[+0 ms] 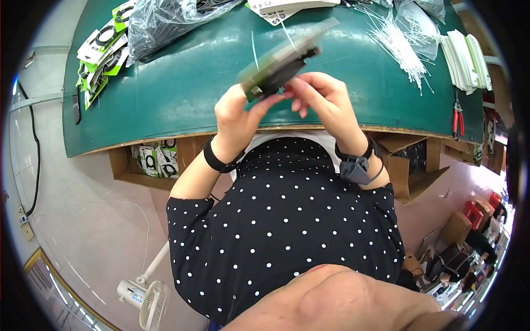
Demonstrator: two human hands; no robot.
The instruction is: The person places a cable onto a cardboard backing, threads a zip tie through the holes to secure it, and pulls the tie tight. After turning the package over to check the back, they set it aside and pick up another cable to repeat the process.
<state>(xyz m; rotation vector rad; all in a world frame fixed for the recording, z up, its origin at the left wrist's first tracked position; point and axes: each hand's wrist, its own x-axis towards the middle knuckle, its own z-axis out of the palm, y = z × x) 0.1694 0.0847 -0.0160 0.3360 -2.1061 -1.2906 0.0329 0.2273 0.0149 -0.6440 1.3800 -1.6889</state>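
My left hand (234, 113) grips the near left end of a flat packaging card (317, 32), tilted up above the table and blurred by motion. A dark coiled cable (284, 74) seems to lie against the card's near side. Two thin white cable ties (255, 51) stick up past its far edge. At the card's lower edge, the fingers of my right hand (329, 102) are curled, with thumb and forefinger pinched close to the left fingertips. Whatever sits between those right fingers is too small to make out.
On the green table (182, 94), carded black cables (102, 52) lie at left by a grey plastic bag (165, 27). Loose white cable ties (400, 49), stacked cards (464, 60) and red-handled pliers (458, 118) are at right. Open cardboard boxes (400, 176) sit below the edge.
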